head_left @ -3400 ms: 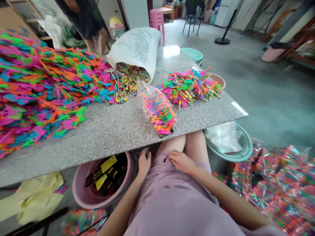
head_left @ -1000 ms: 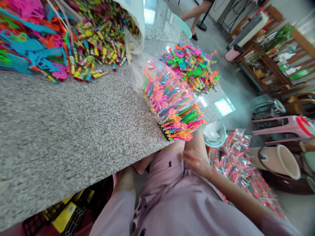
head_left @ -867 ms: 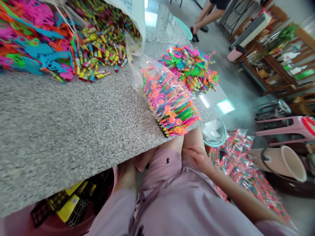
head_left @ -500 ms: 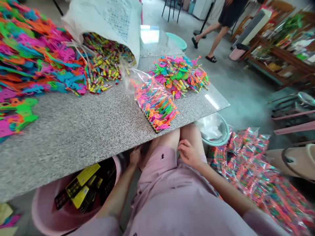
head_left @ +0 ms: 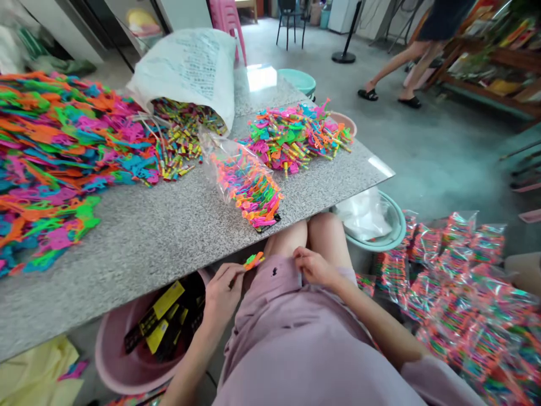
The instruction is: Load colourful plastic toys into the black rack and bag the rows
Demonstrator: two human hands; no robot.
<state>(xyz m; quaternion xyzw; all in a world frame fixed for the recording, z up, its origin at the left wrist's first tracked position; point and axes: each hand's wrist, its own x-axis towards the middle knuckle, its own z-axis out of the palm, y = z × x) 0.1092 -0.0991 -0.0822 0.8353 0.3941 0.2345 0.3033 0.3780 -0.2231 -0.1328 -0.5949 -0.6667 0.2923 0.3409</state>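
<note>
The left hand (head_left: 223, 290) pinches in its fingers a plastic piece (head_left: 255, 260), near the edge of the table (head_left: 139, 242) — while the right hand (head_left: 316, 268), fingers curled, lies on the cloth (head_left: 273, 290), whether gripping it is unclear.

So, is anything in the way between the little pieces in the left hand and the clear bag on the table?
Only the table edge: the left hand holds the orange and green pieces on its near side, and the clear bag lies on top, just beyond. Nothing else visible stands between them.
</note>
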